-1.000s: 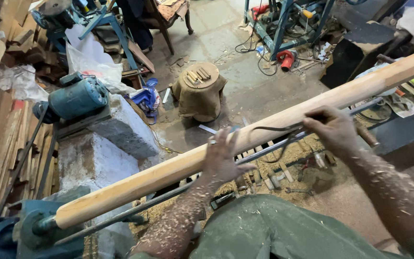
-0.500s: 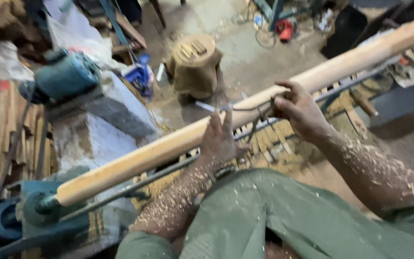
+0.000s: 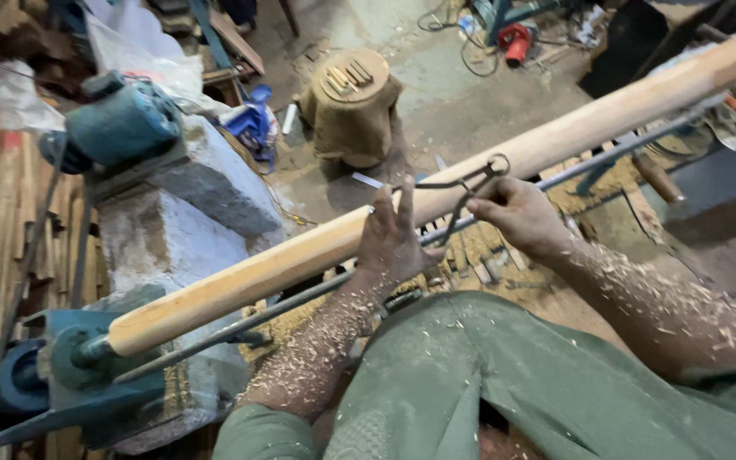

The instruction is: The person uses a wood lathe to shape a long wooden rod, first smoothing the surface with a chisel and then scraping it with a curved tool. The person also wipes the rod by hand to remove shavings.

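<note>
Calipers (image 3: 462, 189) of dark metal sat pinched in the right hand (image 3: 517, 215), their 2 legs straddling the long wooden spindle (image 3: 317, 247) mounted on the lathe, which ran from 8 o'clock up to 2 o'clock across the view. Left hand (image 3: 393, 243) lay flat against the spindle just at 9 o'clock of the calipers, fingers spread, gripping nothing. Judgement: a true reading needed the legs square to the axis, light contact only, the left palm steadying the work.
</note>
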